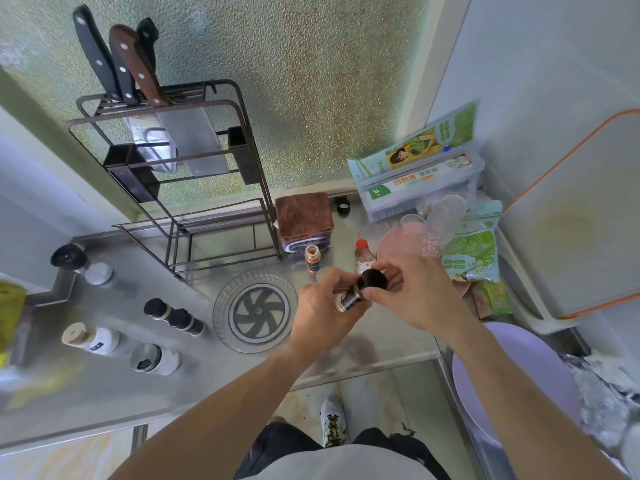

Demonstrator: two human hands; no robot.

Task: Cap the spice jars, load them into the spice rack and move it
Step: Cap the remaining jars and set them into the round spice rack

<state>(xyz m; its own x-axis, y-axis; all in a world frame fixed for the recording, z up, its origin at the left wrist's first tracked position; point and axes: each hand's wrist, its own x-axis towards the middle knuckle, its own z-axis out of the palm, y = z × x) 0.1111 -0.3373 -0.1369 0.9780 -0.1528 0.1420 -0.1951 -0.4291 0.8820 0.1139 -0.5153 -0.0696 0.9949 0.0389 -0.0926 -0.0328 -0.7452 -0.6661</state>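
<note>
— Two hands meet over the tabletop point(145, 393), both on one small spice jar point(350, 298). The left hand point(325, 311) is wrapped around the jar's dark body, fingers curled closed on it, the jar tilted with its top toward the right.

— And the right hand point(415, 296)?

— Its fingers are pinched closed on the black cap point(374, 279), which sits at the jar's mouth. Whether the cap is fully seated I cannot tell.

— What lies nearest them?

— Just beyond the left hand stands an uncapped jar of orange spice point(312, 258), and beside it, just beyond the right hand, a red-topped sauce bottle point(363, 256). Farther back lies a folded brown cloth point(304, 218), and near it a loose black cap point(343, 205) by the window.

— To the left of the hands?

— A round clear plate point(221, 306) with a dark pinwheel pattern, just beside the left hand. Past it two black-capped jars point(175, 317) touch each other, then a shaker with a perforated lid point(154, 359), a white jar with a tan top point(90, 338), and another pair farther back point(83, 265).

— The rack?

— The dark wire spice rack point(207, 233) stands beyond the plate, its lower shelf bare, knives point(121, 67) slotted in its top.

— Right of the hands?

— Green packets point(471, 251) and a boxed wrap dispenser point(415, 178), well apart from the rack.
</note>
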